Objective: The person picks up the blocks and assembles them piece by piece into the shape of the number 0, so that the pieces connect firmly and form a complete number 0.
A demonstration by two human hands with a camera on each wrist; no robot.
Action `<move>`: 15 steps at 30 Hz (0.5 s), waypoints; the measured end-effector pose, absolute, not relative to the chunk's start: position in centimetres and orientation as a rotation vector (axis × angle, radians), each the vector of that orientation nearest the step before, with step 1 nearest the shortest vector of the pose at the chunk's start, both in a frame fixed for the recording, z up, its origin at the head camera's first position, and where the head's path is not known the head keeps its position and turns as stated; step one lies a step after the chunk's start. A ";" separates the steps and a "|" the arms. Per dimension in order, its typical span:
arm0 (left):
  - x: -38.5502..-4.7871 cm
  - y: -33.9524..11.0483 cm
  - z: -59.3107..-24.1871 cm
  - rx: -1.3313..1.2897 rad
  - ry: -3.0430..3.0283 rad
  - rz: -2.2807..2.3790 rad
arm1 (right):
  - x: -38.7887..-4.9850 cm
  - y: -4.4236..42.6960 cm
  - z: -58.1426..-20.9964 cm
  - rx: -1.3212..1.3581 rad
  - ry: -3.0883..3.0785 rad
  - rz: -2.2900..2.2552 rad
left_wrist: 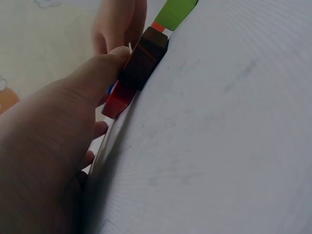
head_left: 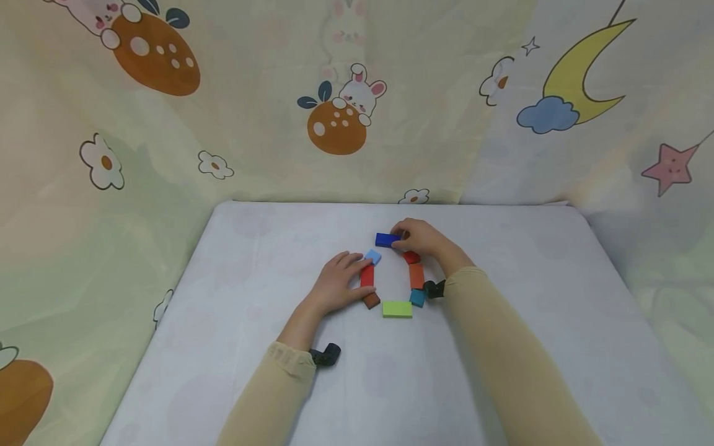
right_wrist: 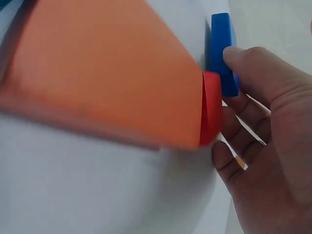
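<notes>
My right hand [head_left: 419, 238] pinches a dark blue rectangular block [head_left: 386, 240] between thumb and fingers at the top of a ring of coloured blocks; the right wrist view shows the thumb on the blue block [right_wrist: 223, 41]. My left hand [head_left: 336, 286] rests against the ring's left side, fingers spread. Its fingertips are by a light blue block [head_left: 373, 256] and a red block [head_left: 367, 276], its thumb by a brown block [head_left: 371, 301]. On the right side run a smaller red block [head_left: 411, 257], an orange block [head_left: 416, 276] and a teal block [head_left: 417, 298]. A lime green block [head_left: 397, 310] lies at the bottom.
The blocks lie on a white-covered table [head_left: 223, 371], its far edge against a patterned cloth backdrop [head_left: 268, 124]. A black wrist device [head_left: 326, 355] sits at the left cuff, and another black device [head_left: 434, 289] at the right cuff is close to the orange and teal blocks.
</notes>
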State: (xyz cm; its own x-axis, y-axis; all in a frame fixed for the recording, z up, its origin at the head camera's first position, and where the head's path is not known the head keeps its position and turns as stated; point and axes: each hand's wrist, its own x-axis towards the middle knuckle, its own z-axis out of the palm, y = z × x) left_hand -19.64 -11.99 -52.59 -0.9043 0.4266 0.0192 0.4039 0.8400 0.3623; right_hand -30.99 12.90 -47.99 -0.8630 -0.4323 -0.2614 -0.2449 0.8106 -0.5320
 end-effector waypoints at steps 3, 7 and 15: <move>-19.7 -12.0 -52.6 0.660 2.945 0.546 | -30.9 13.5 -47.9 -0.519 2.614 -0.713; -19.7 -12.0 -52.4 0.650 2.940 0.541 | -30.7 13.9 -47.9 -0.530 2.598 -0.738; -19.7 -12.0 -52.6 0.659 2.940 0.563 | -30.1 14.3 -48.2 -0.525 2.554 -0.749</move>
State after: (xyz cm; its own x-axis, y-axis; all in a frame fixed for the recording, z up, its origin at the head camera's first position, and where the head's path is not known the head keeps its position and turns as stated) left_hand -19.75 -12.03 -52.57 -0.9048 0.4259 0.0056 0.3978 0.8403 0.3683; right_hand -30.11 14.27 -48.17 -0.8377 -0.4631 -0.2897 -0.2333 0.7829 -0.5767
